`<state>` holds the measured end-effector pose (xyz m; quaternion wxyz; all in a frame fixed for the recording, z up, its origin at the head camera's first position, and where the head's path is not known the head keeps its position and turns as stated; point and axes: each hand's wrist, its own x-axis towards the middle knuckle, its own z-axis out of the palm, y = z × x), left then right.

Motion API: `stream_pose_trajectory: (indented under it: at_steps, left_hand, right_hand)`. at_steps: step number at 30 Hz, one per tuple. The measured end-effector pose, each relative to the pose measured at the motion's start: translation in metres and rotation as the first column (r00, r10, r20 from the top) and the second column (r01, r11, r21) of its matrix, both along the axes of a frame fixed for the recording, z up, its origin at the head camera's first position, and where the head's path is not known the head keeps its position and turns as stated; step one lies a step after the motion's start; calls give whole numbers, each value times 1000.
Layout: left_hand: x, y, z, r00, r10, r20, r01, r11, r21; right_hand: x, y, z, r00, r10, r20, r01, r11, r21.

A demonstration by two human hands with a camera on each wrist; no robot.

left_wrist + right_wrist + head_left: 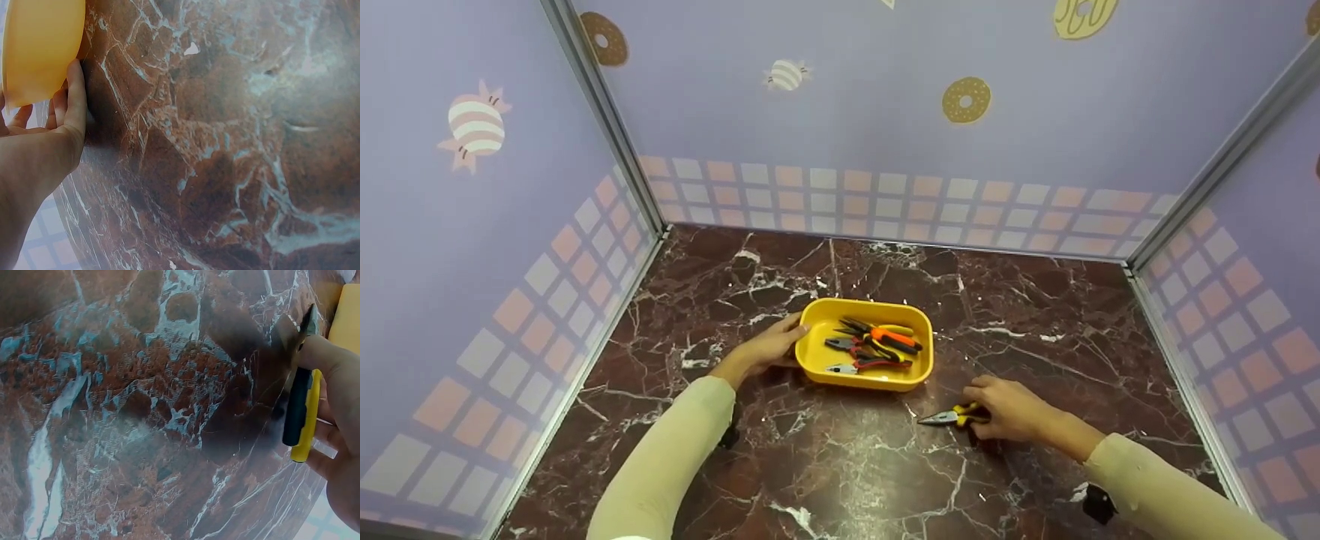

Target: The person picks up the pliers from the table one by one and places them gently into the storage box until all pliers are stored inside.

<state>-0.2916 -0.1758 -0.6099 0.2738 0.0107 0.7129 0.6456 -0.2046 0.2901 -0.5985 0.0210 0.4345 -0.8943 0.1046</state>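
My left hand [769,345] grips the left end of a yellow plastic bin [864,386], thumb over the rim and fingers against the outside; the left wrist view shows those fingers [76,95] along the bin wall [42,50]. Inside the bin lie several pliers, among them orange-and-black-handled pliers [901,340] and red-and-black-handled pliers [877,363]. To the bin's lower right, my right hand [1006,409] holds needle-nose pliers [943,418] by their yellow-and-black handles [304,410]. Their tips point left, close to the marble surface; whether they touch it I cannot tell.
A dark red marble-patterned surface [840,465] lies beneath everything. Lilac panels with printed sweets and squares enclose it: a back wall [870,135], a left wall [457,262] and a right wall [1252,322], joined by metal corner strips.
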Motion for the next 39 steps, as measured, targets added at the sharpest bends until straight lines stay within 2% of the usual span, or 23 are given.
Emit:
stream_pose_trajectory:
  at_steps: [6, 18, 27, 39]
  left_hand:
    - [0, 0, 2, 1000, 4, 13, -4, 1000, 10]
    - [3, -2, 4, 1000, 1, -7, -1, 1000, -2]
    - [2, -1, 2, 1000, 3, -1, -3, 1000, 11]
    - [3, 0, 5, 1000, -6, -4, 6, 1000, 0]
  right_hand:
    - [-6, -3, 4, 1000, 6, -10, -6, 998, -59]
    - [-14, -13, 18, 995, -14, 95, 27, 990, -140]
    - [-18, -18, 25, 998, 3, 61, 8, 985, -173]
    - [-17, -29, 26, 993, 17, 121, 10, 974, -225]
